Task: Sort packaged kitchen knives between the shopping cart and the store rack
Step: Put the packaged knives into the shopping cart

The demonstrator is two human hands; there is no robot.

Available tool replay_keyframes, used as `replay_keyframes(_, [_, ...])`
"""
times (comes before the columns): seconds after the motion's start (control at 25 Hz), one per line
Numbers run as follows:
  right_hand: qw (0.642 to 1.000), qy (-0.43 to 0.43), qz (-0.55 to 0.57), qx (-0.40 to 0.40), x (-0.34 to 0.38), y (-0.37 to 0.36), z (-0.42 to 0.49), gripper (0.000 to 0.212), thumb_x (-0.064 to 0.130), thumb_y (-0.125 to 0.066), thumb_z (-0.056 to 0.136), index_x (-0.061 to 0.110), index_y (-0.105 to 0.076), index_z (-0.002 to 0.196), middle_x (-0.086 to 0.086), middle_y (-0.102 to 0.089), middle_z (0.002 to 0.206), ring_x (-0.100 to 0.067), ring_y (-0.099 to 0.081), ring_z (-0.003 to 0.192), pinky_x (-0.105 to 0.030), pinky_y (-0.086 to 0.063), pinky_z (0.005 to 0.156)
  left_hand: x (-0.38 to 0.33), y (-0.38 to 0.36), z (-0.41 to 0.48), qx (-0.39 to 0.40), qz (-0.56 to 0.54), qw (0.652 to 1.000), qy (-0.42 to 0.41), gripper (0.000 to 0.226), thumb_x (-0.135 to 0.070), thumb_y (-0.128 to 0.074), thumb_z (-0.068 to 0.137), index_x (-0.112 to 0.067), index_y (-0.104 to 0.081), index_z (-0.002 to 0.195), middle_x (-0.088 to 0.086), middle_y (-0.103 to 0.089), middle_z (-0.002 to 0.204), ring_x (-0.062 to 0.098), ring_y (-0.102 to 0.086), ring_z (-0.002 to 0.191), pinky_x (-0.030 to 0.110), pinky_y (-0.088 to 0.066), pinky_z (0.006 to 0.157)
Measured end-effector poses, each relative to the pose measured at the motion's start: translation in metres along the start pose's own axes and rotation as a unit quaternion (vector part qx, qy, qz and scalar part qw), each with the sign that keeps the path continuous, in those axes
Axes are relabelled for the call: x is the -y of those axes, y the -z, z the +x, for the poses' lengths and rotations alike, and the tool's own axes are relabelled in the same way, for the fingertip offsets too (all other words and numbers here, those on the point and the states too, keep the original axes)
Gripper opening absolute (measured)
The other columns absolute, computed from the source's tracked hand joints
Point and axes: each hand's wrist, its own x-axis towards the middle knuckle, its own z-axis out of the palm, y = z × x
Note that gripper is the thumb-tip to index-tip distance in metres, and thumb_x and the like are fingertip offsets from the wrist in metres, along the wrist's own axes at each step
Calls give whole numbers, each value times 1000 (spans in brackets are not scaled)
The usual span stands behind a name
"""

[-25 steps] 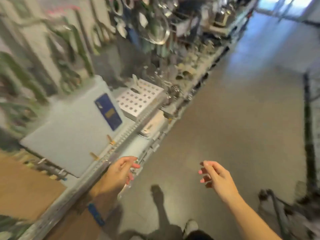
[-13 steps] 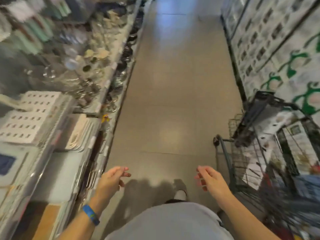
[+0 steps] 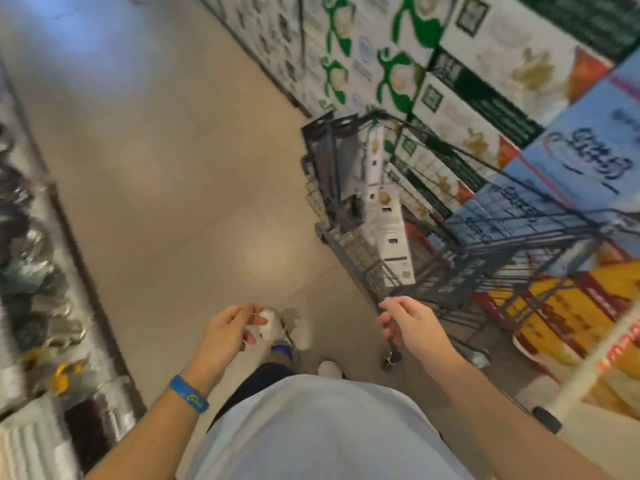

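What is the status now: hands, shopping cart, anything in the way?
Left hand and right hand open, empty. Dark wire shopping cart close right, white boxes inside. Nothing blocks it.

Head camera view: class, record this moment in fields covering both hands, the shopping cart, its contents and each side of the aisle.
left hand: empty, fingers loosely curled; blue wristband on the wrist
right hand: empty, by the cart's near corner; contact unclear
shopping cart: to the person's right, ahead of the right hand
cart contents: white boxes, print blurred
left side: store rack with blurred goods
right side: stacked cartons
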Motion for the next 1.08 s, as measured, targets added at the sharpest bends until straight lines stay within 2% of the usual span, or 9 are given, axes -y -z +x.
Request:
replay_keyframes(0.12, [995,-31,70,-58,3,15,11,20,48,-62,88,34,-76,89,-3,-77,83,-16,-66,62,-34,-49,64,-36,-26,52,64,54,996,0,26,-27,-47,104,-18,-71,100,0,-77,90,12,-53,55,25,-39,53])
replay_keyframes(0.28, [983,-54,122,-128,33,18,49,17,42,-62,92,33,-75,89,-2,-77,81,-13,-63,60,-23,-47,52,-102,-55,131,136,92,986,-29,23,-22,-49,101,-18,-71,99,0,-76,88,8,-53,51,25,-39,55])
replay_keyframes(0.4, [974,-90,121,-168,66,12,94,20,27,-59,101,24,-74,89,-2,-76,80,-9,-62,57,-19,-45,48,-165,-73,187,188,139,971,-40,23,-22,-48,102,-20,-69,97,-2,-73,85,8,-53,52,22,-39,52])
replay_keyframes(0.52, [965,-141,111,-193,91,9,146,17,30,-58,102,24,-71,92,3,-76,79,-9,-64,60,-23,-46,55,-220,-105,239,227,191,953,-62,24,-22,-45,103,-18,-68,98,-2,-73,86,5,-54,50,16,-41,46])
replay_keyframes(0.64, [963,-157,87,-199,95,13,196,22,33,-54,103,24,-70,91,5,-75,80,0,-64,56,-16,-46,49,-252,-149,280,268,231,933,-67,25,-17,-44,104,-13,-67,97,0,-73,81,8,-55,50,17,-42,45])
replay_keyframes(0.8, [977,-121,-4,-174,86,17,276,26,41,-54,102,23,-68,115,8,-69,108,-6,-64,85,-28,-52,73,-254,-214,324,288,235,928,-20,21,-20,-50,101,-13,-68,92,-4,-71,71,7,-57,44,17,-45,43])
replay_keyframes(0.92, [983,-105,-20,-146,81,13,348,47,43,-62,98,20,-56,139,2,-62,135,-17,-61,114,-39,-51,95,-240,-254,349,273,230,934,30,18,-21,-55,100,-14,-66,87,2,-70,75,7,-56,43,17,-47,44])
replay_keyframes(1.0, [983,-89,-43,-152,80,12,390,60,43,-69,94,21,-48,145,-2,-57,142,-23,-59,122,-42,-50,98,-228,-271,360,258,224,938,56,17,-23,-55,100,-16,-62,86,5,-68,80,11,-58,49,22,-50,49])
replay_keyframes(1.08, [984,-66,-65,-154,77,9,431,68,45,-74,89,22,-43,145,-4,-58,140,-27,-59,120,-36,-48,89,-218,-282,372,230,216,948,51,15,-28,-56,100,-18,-61,90,4,-66,81,18,-61,61,34,-57,62])
